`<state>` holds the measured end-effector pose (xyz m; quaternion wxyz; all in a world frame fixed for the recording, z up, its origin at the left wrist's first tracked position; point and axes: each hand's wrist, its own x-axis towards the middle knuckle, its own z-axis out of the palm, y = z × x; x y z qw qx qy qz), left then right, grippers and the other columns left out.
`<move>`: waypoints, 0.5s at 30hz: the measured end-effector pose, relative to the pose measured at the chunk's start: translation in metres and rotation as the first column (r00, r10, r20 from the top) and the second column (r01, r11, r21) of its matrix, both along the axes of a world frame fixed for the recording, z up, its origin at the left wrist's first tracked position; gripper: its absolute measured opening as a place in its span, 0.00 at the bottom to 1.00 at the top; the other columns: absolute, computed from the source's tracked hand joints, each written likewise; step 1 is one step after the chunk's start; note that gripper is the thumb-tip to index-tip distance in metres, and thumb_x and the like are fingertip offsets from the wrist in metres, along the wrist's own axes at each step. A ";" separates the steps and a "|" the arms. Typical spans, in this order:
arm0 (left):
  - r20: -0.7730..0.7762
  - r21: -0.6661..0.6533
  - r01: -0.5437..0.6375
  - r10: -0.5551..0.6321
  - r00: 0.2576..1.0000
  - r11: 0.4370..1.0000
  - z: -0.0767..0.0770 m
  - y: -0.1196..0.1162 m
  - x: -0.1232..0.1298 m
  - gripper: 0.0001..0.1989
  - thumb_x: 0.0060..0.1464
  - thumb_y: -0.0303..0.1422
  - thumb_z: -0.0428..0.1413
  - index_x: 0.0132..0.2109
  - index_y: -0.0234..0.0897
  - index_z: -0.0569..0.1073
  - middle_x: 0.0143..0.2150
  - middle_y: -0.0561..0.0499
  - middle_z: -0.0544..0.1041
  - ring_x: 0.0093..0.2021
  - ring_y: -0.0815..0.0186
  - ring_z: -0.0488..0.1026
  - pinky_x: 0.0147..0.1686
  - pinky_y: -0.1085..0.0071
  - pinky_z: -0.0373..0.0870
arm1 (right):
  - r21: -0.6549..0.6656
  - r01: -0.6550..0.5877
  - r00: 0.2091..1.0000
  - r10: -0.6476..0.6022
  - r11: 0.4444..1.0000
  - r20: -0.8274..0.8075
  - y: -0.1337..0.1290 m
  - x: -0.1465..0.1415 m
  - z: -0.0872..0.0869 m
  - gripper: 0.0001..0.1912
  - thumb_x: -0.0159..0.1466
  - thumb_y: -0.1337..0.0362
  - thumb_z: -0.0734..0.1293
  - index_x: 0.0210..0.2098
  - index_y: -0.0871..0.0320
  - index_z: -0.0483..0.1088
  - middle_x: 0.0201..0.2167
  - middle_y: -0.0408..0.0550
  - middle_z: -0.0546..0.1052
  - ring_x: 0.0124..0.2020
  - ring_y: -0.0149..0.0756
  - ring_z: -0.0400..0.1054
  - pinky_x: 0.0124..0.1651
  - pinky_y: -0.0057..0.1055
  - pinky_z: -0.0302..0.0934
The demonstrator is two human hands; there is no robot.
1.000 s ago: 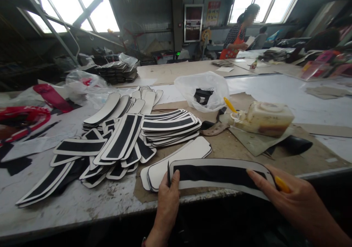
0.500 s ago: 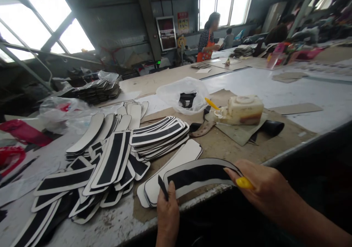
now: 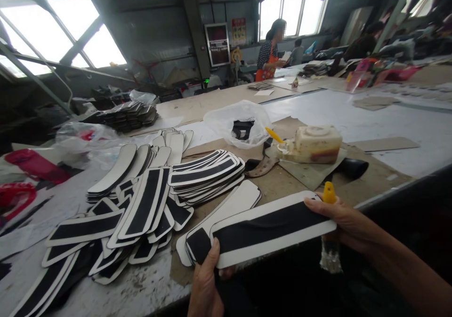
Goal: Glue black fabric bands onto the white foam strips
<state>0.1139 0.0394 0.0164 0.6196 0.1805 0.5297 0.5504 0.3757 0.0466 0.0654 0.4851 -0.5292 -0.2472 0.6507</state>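
A curved white piece with a black strip (image 3: 268, 227) is held between both hands at the table's front edge. My left hand (image 3: 208, 274) pinches its left end, thumb on top. My right hand (image 3: 342, 218) grips the right end and also holds a yellow-handled brush (image 3: 329, 193), whose pale bristles hang below the piece. More white pieces (image 3: 229, 204) lie under and behind the held one. To the left are a neat stack of black-striped pieces (image 3: 205, 173) and a loose, overlapping heap (image 3: 141, 209).
A stained plastic container (image 3: 318, 143) with a yellow-handled tool (image 3: 274, 135) stands behind my right hand. Beside it lies a clear bag (image 3: 236, 119) with black pieces. Red items (image 3: 37, 164) lie at the left. A person in an orange apron (image 3: 270, 63) is across the table.
The held piece has gone from arched to flatter, its striped face turned more towards me. My right hand has moved right, and the brush has swung upright, its bristles now showing.
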 end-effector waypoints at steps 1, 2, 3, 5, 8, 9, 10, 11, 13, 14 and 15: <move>0.034 -0.006 0.000 0.001 0.999 1.000 0.000 0.000 0.000 0.19 0.39 0.40 0.66 0.33 0.37 0.66 0.19 0.61 0.61 0.15 0.78 0.54 0.12 0.81 0.53 | -0.001 -0.008 1.000 0.008 1.000 -0.007 -0.001 0.001 -0.004 0.12 0.47 0.62 0.75 0.27 0.58 0.69 0.21 0.40 0.72 0.21 0.30 0.66 0.22 0.22 0.61; 0.056 -0.017 -0.016 0.017 0.998 1.000 0.001 0.000 0.001 0.18 0.39 0.38 0.66 0.35 0.37 0.67 0.21 0.60 0.63 0.17 0.77 0.57 0.14 0.81 0.56 | 0.002 -0.016 1.000 0.016 1.000 -0.001 -0.002 0.002 -0.007 0.12 0.48 0.62 0.74 0.27 0.57 0.68 0.21 0.40 0.72 0.21 0.29 0.66 0.22 0.22 0.60; 0.054 -0.034 -0.042 0.043 0.998 0.999 0.002 0.000 0.001 0.19 0.40 0.36 0.66 0.38 0.38 0.69 0.25 0.59 0.67 0.19 0.76 0.62 0.16 0.81 0.59 | 0.014 -0.024 0.999 0.023 1.000 0.028 -0.002 0.004 -0.009 0.12 0.49 0.62 0.74 0.28 0.57 0.68 0.21 0.39 0.72 0.21 0.29 0.65 0.22 0.21 0.60; -0.061 -0.071 -0.099 0.095 0.994 0.993 0.004 0.002 0.000 0.22 0.42 0.33 0.65 0.46 0.41 0.69 0.35 0.54 0.73 0.27 0.72 0.70 0.22 0.80 0.66 | 0.057 -0.056 0.984 0.045 0.997 0.173 -0.003 0.007 -0.012 0.12 0.50 0.60 0.74 0.29 0.58 0.69 0.22 0.40 0.72 0.22 0.29 0.65 0.22 0.21 0.59; -0.219 -0.122 -0.083 0.055 0.974 0.989 0.003 0.009 -0.003 0.22 0.45 0.36 0.62 0.49 0.38 0.70 0.42 0.47 0.76 0.36 0.63 0.74 0.29 0.73 0.71 | 0.103 -0.129 0.866 0.062 0.986 0.496 -0.005 0.008 -0.011 0.14 0.53 0.55 0.71 0.31 0.59 0.71 0.22 0.41 0.73 0.23 0.31 0.65 0.24 0.22 0.59; -0.236 -0.121 -0.038 0.009 0.972 0.992 0.002 0.012 -0.005 0.21 0.45 0.38 0.62 0.47 0.36 0.72 0.41 0.45 0.77 0.37 0.60 0.74 0.31 0.70 0.72 | 0.103 -0.149 0.815 0.063 0.983 0.577 -0.005 0.007 -0.010 0.15 0.54 0.52 0.70 0.31 0.58 0.72 0.22 0.41 0.72 0.23 0.32 0.65 0.24 0.23 0.59; -0.242 -0.107 0.010 -0.036 0.970 0.994 0.001 0.014 -0.006 0.21 0.44 0.40 0.63 0.45 0.34 0.73 0.40 0.44 0.77 0.38 0.58 0.75 0.35 0.67 0.73 | 0.102 -0.165 0.771 0.064 0.981 0.633 -0.006 0.005 -0.009 0.16 0.55 0.50 0.69 0.31 0.58 0.72 0.22 0.41 0.72 0.23 0.32 0.65 0.23 0.23 0.59; -0.241 -0.082 0.053 -0.072 0.968 0.995 -0.001 0.016 -0.007 0.21 0.43 0.41 0.63 0.43 0.33 0.74 0.39 0.44 0.78 0.39 0.57 0.75 0.39 0.65 0.72 | 0.102 -0.175 0.740 0.062 0.979 0.670 -0.006 0.003 -0.007 0.17 0.55 0.49 0.68 0.32 0.58 0.72 0.22 0.42 0.73 0.23 0.33 0.66 0.23 0.24 0.59; -0.256 -0.021 0.094 -0.097 0.962 0.995 -0.006 0.019 -0.007 0.21 0.42 0.41 0.64 0.42 0.33 0.74 0.38 0.44 0.79 0.42 0.55 0.75 0.47 0.62 0.69 | 0.111 -0.169 0.709 0.042 0.979 0.704 -0.007 -0.001 -0.005 0.18 0.54 0.48 0.68 0.31 0.57 0.72 0.23 0.43 0.74 0.24 0.35 0.67 0.23 0.25 0.60; -0.260 0.009 0.098 -0.093 0.961 0.995 -0.007 0.019 -0.006 0.21 0.43 0.41 0.63 0.43 0.33 0.74 0.38 0.45 0.79 0.44 0.55 0.74 0.50 0.61 0.66 | 0.119 -0.159 0.718 0.032 0.980 0.695 -0.007 -0.002 -0.004 0.17 0.53 0.49 0.69 0.31 0.57 0.72 0.24 0.44 0.74 0.24 0.36 0.67 0.23 0.25 0.61; -0.251 0.035 0.096 -0.084 0.964 0.995 -0.009 0.019 -0.004 0.21 0.44 0.40 0.63 0.44 0.34 0.74 0.39 0.45 0.79 0.46 0.55 0.73 0.52 0.61 0.64 | 0.124 -0.145 0.754 0.029 0.982 0.656 -0.007 -0.003 -0.004 0.17 0.53 0.49 0.69 0.31 0.57 0.71 0.24 0.44 0.74 0.25 0.36 0.68 0.24 0.25 0.62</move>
